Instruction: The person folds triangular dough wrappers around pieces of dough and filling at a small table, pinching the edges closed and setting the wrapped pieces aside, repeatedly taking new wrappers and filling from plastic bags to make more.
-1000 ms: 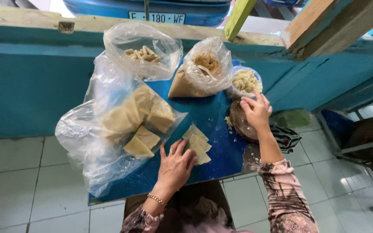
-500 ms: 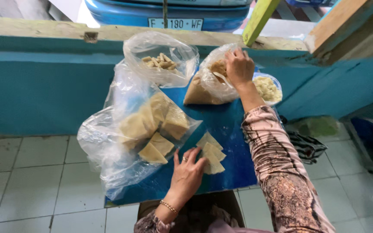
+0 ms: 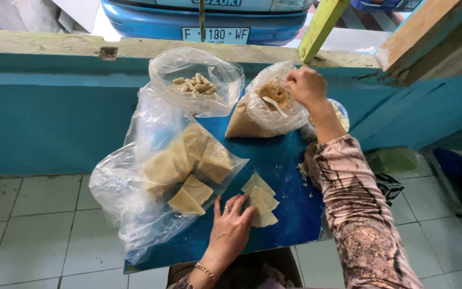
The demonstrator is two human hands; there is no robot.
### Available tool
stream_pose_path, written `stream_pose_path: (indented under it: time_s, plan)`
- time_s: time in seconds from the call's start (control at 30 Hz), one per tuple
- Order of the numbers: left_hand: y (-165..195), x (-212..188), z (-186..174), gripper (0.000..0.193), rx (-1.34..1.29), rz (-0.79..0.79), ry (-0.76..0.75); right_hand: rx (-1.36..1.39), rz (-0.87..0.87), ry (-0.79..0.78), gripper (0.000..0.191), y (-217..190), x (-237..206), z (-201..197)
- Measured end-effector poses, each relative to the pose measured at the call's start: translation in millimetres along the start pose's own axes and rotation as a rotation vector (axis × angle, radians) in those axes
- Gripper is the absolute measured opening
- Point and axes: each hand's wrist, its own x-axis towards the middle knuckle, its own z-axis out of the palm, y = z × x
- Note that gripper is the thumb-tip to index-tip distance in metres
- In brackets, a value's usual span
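While you lean over the blue worktop (image 3: pixel 284 176), the scene reads so:

Left hand: your left hand (image 3: pixel 230 231) lies flat, fingers spread and clamped on nothing; fingertips touch the small stack of pale square wrappers (image 3: pixel 260 199) near the worktop's front edge.

Right hand: your right hand (image 3: pixel 307 85) reaches into the open bag of brown crumbly filling (image 3: pixel 266 107) at the back; fingers pinched together, seemingly on a light strip or utensil, though what exactly you cannot tell.

Supplies: a big clear bag of tan wrapper sheets (image 3: pixel 177 171) sprawls at the left; a bag of short pale sticks (image 3: pixel 196 83) stands behind it; a small tub (image 3: pixel 340 115) sits half hidden by your forearm.

Progress: judged early; wrappers laid out bare, no filling on them, nothing folded in view.
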Motion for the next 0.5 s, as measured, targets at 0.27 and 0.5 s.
stream_pose_path:
  time_s: [0.27,0.5]
  plan:
    - [0,4,-2,0.028,-0.041,-0.003,-0.013,-0.229,0.087,-0.416,0.041,-27,-15,5]
    - [2,0,0,0.026,-0.013,0.011,0.015,-0.471,-0.260,-0.009,0.016,-11,-14,48]
